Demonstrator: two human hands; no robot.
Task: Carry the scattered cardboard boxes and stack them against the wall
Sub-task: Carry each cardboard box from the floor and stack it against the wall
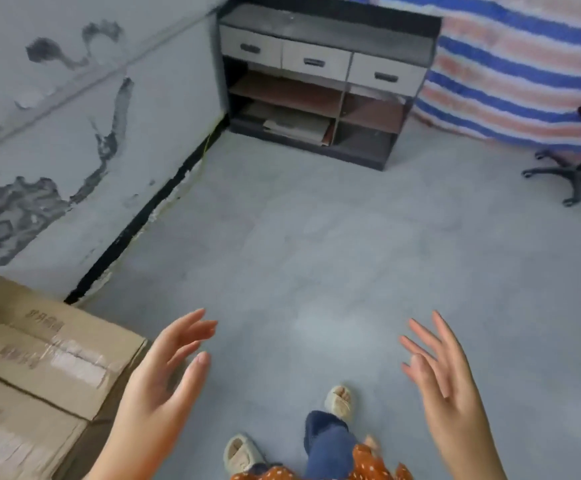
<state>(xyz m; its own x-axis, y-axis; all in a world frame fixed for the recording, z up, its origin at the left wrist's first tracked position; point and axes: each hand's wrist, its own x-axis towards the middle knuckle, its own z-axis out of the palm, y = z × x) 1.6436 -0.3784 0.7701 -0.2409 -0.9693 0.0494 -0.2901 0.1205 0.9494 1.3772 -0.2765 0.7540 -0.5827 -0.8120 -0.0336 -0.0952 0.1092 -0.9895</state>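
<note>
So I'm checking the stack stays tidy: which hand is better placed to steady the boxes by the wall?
Left. The left hand is open right beside the top box of the stack. The right hand, also open and empty, hangs over bare floor, well away.

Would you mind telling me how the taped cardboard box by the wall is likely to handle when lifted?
The cardboard box looks broad, so it probably needs both hands. Its taped top seam suggests the flaps stay shut. The flat, creased panels look fairly stiff, though they may flex; its weight cannot be judged.
</note>
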